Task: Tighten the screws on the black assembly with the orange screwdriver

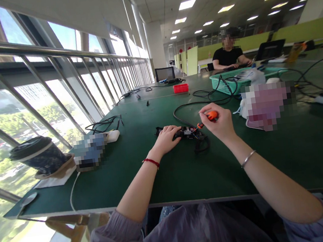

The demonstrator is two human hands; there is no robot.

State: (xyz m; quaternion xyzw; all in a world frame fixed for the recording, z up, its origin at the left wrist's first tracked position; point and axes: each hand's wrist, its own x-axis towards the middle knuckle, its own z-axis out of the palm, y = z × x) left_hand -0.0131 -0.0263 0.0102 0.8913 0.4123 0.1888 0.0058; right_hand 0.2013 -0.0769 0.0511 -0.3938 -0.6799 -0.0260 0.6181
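Right hand (218,120) grips a screwdriver (212,116) as, beside it, left hand (167,138) holds a probably light, fragile device (188,132), best taken by its edges.

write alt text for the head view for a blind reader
A right hand points an orange-handled screwdriver at a black device that the left hand rests on, atop a green table. Beyond are a red box, a green basket and a seated person; a lidded cup stands at left.

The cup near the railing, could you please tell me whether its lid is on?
On: the dark lid covers the top of the cup.
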